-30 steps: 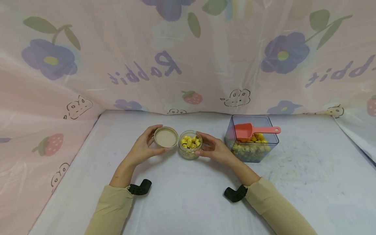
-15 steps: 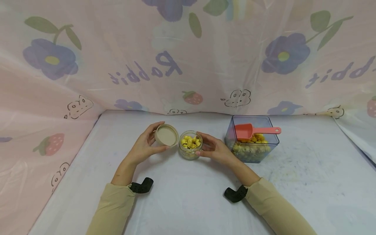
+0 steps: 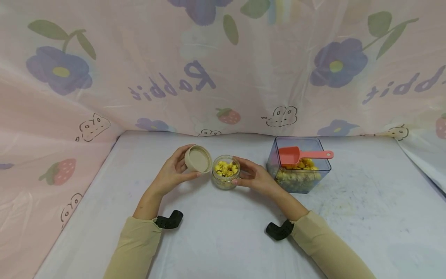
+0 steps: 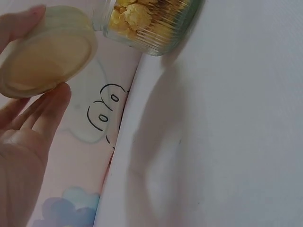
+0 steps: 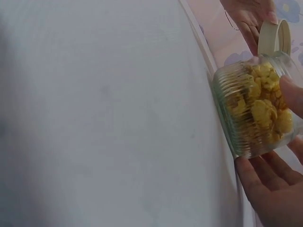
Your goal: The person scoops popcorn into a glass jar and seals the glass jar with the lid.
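A cream-coloured jar lid (image 3: 199, 159) is pinched between the thumb and fingers of my left hand (image 3: 170, 170), tilted so its inner side faces up and to the right. Right beside it stands an open ribbed glass jar (image 5: 255, 111) with yellow popcorn (image 3: 226, 169) inside. My right hand (image 3: 259, 179) holds this jar from its right side, thumb at the front and fingers behind. In the left wrist view the lid (image 4: 47, 54) is close to the jar's rim, and whether they touch I cannot tell. The jar rests upright on the white table.
To the right stands a clear bluish square container (image 3: 294, 184) partly filled with popcorn. A red scoop (image 3: 289, 156) lies across its top, handle pointing right. Behind the white table (image 3: 223, 240) hangs a pink patterned curtain (image 3: 237, 77).
My left hand has shifted slightly up and to the right, and the lid has tilted further toward the jar. The right hand and the jar stay in place.
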Tool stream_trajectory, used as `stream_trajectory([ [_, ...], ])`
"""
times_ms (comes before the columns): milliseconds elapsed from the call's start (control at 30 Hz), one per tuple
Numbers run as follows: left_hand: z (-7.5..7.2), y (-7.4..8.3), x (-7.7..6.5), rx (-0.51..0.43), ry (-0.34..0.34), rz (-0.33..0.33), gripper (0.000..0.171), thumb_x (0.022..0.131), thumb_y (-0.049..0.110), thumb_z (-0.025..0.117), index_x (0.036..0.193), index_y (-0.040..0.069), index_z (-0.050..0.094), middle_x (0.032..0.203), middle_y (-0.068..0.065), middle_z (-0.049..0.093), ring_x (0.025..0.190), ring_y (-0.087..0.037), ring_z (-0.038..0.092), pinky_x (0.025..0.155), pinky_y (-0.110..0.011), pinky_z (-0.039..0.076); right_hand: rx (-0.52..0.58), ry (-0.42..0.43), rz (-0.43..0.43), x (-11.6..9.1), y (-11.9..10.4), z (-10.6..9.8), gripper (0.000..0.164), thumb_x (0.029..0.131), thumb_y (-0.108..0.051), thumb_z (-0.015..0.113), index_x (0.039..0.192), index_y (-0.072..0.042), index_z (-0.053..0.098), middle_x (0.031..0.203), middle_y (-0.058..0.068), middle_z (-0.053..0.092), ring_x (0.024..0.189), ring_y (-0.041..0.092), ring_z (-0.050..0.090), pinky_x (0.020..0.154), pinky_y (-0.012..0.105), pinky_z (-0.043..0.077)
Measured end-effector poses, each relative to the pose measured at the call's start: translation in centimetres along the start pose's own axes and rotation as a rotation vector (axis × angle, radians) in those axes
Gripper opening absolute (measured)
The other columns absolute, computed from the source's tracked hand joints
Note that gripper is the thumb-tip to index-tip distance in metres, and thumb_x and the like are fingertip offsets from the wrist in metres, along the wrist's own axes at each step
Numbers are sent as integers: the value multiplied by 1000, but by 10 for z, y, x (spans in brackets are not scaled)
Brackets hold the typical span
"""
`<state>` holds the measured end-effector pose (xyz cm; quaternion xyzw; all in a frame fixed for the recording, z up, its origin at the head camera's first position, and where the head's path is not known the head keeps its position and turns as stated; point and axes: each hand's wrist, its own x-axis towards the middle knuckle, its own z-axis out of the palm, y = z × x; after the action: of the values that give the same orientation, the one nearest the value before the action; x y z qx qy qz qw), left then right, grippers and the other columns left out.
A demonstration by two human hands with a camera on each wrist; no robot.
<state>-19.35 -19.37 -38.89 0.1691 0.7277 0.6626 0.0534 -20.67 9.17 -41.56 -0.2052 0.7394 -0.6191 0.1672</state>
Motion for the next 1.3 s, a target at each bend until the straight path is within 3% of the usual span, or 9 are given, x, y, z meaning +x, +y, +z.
stream_trajectory([
  [200, 2, -1, 3, -60, -25, 18, 87, 73, -13, 74, 147, 5, 29, 141, -13, 40, 129, -20, 45, 101, -19, 44, 5, -2, 3, 1, 1, 0, 75, 83, -6, 74, 147, -6, 36, 153, 15, 34, 140, 32, 33, 112, 44, 35],
  [367, 5, -1, 4, -110, -34, 18, 88, 75, -12, 74, 148, 9, 29, 144, -10, 38, 129, -19, 45, 101, -23, 46, 6, -3, 2, 1, 2, 0, 75, 83, -6, 74, 147, -6, 36, 153, 15, 34, 140, 31, 33, 112, 43, 35],
  [900, 15, 6, 11, -100, -71, 4, 82, 77, -7, 74, 146, 11, 33, 149, -8, 32, 133, -32, 42, 98, -29, 50, 7, -4, -8, 1, 3, -1, 74, 83, -5, 74, 147, -6, 36, 153, 15, 34, 141, 31, 33, 112, 43, 35],
  [1300, 18, 6, 13, -73, -71, 13, 78, 79, -8, 72, 145, 10, 36, 149, -6, 36, 134, -28, 41, 103, -40, 47, 13, -3, -7, 0, 1, 0, 74, 83, -4, 73, 147, -6, 36, 153, 15, 34, 140, 32, 33, 113, 44, 34],
])
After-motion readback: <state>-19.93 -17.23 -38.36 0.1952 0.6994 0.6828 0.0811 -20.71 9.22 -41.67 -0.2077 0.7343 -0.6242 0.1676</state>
